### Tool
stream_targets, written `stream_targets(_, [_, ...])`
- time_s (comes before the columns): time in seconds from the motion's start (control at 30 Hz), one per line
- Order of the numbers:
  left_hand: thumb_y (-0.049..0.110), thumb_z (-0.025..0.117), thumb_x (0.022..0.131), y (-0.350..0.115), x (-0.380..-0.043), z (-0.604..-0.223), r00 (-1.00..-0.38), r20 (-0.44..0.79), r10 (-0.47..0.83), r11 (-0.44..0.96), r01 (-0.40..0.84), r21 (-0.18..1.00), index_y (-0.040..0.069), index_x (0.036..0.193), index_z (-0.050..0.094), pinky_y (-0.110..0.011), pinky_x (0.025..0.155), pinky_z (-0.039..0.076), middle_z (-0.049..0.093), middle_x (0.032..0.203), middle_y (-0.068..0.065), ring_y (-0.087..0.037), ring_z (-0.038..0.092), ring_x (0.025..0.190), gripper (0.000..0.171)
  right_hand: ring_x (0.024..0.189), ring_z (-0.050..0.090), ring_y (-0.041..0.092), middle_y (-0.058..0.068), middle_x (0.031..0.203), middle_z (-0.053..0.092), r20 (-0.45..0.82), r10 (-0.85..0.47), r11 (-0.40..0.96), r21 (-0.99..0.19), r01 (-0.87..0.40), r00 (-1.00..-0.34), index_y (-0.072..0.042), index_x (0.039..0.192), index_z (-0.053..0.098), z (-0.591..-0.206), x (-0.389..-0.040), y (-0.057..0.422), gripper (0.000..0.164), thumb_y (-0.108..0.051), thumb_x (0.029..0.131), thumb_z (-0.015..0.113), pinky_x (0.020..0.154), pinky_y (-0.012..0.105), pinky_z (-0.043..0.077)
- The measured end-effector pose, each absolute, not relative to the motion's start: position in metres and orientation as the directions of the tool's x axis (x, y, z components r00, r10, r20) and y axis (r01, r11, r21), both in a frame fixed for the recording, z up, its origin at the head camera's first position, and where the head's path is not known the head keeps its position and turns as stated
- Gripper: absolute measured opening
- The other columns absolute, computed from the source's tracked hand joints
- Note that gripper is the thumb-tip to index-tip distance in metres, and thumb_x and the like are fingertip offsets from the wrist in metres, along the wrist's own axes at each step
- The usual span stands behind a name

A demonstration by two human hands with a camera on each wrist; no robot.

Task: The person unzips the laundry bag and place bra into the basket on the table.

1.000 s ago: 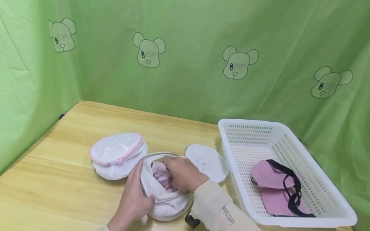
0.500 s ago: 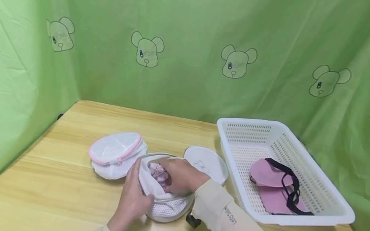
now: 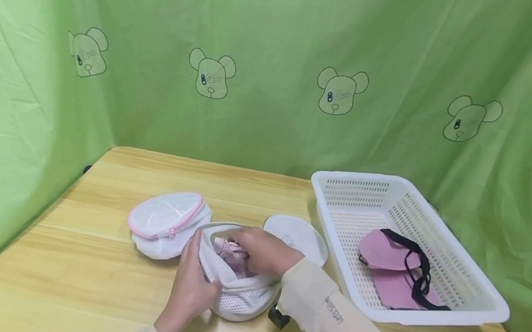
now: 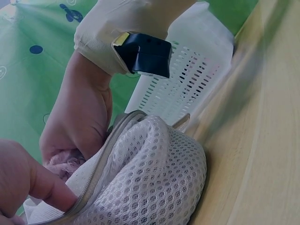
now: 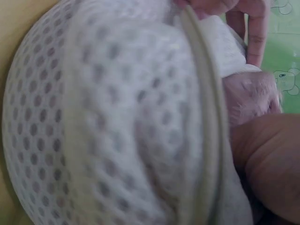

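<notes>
A round white mesh laundry bag (image 3: 244, 305) stands with its zipped top open at the middle of the table. My left hand (image 3: 194, 287) pinches its rim between thumb and fingers on the left side. Inside the opening lies a crumpled mauve-pink piece of lacy cloth (image 3: 233, 256), partly hidden by the bag wall. My right hand (image 3: 267, 252) reaches in from the right with curled fingers gripping this cloth; the fingertips are hidden. In the right wrist view, the cloth (image 5: 251, 93) shows between the zipper edge and the right hand.
A white laundry bag with a pink zipper (image 3: 168, 214) lies at the left. Behind the right hand is a flat white round piece (image 3: 298, 236). A white plastic basket (image 3: 464, 267) at the right holds pink pieces (image 3: 390, 251) with black straps. Green curtains surround the wooden table (image 3: 86, 277).
My right hand dipped slightly into the bag, then came up a little, with the cloth bunched differently under it. My left hand has kept its grip on the rim.
</notes>
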State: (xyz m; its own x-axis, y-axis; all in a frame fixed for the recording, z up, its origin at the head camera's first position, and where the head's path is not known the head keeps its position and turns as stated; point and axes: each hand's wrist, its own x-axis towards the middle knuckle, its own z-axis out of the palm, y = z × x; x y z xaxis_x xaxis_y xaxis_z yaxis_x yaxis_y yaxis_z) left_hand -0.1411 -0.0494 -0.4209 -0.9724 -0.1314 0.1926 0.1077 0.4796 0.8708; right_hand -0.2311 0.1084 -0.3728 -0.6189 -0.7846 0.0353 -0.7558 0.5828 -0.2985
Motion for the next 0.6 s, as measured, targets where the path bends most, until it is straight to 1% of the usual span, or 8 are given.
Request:
stream_targets(0.1, [-0.014, 0.067, 0.057, -0.049, -0.141, -0.421, -0.971, 0.201, -0.131, 0.485, 0.114, 0.867, -0.002, 0.151, 0.016, -0.054, 0.110, 0.025, 0.021, 0.153, -0.023, -0.044, 0.027, 0.137, 0.108, 0.101, 0.061, 0.016, 0.005, 0.112, 0.066, 0.031, -0.787, 0.579, -0.309, -0.754, -0.617, -0.010, 0.128, 0.061, -0.370, -0.232, 0.110, 0.069, 0.017, 0.065, 0.068, 0.091, 0.027, 0.049])
stream_targets(0.27, [-0.015, 0.067, 0.057, -0.049, -0.142, -0.421, -0.970, 0.208, -0.127, 0.488, 0.121, 0.864, -0.002, 0.151, 0.016, -0.054, 0.110, 0.024, 0.022, 0.153, -0.023, -0.044, 0.026, 0.137, 0.107, 0.091, 0.059, 0.014, 0.004, 0.100, 0.064, 0.092, -0.781, 0.569, -0.303, -0.765, -0.618, -0.007, 0.119, 0.065, -0.364, -0.233, 0.114, 0.056, 0.015, 0.067, 0.066, 0.083, 0.027, 0.051])
stream_targets(0.43, [-0.016, 0.066, 0.057, -0.050, -0.142, -0.421, -0.970, 0.207, -0.125, 0.485, 0.122, 0.866, -0.002, 0.151, 0.016, -0.054, 0.110, 0.024, 0.022, 0.153, -0.023, -0.044, 0.026, 0.137, 0.108, 0.089, 0.061, 0.016, 0.006, 0.098, 0.064, 0.176, -0.781, 0.539, -0.294, -0.789, -0.599, -0.005, 0.114, 0.067, -0.361, -0.234, 0.117, 0.049, 0.012, 0.068, 0.066, 0.081, 0.028, 0.052])
stream_targets(0.6, [-0.017, 0.065, 0.056, -0.050, -0.141, -0.422, -0.969, 0.209, -0.134, 0.488, 0.119, 0.865, -0.002, 0.151, 0.016, -0.054, 0.111, 0.024, 0.022, 0.153, -0.022, -0.044, 0.027, 0.137, 0.108, 0.087, 0.061, 0.016, 0.005, 0.096, 0.064, 0.239, -0.760, 0.531, -0.307, -0.790, -0.604, -0.005, 0.110, 0.067, -0.360, -0.234, 0.117, 0.045, 0.011, 0.069, 0.066, 0.079, 0.029, 0.053])
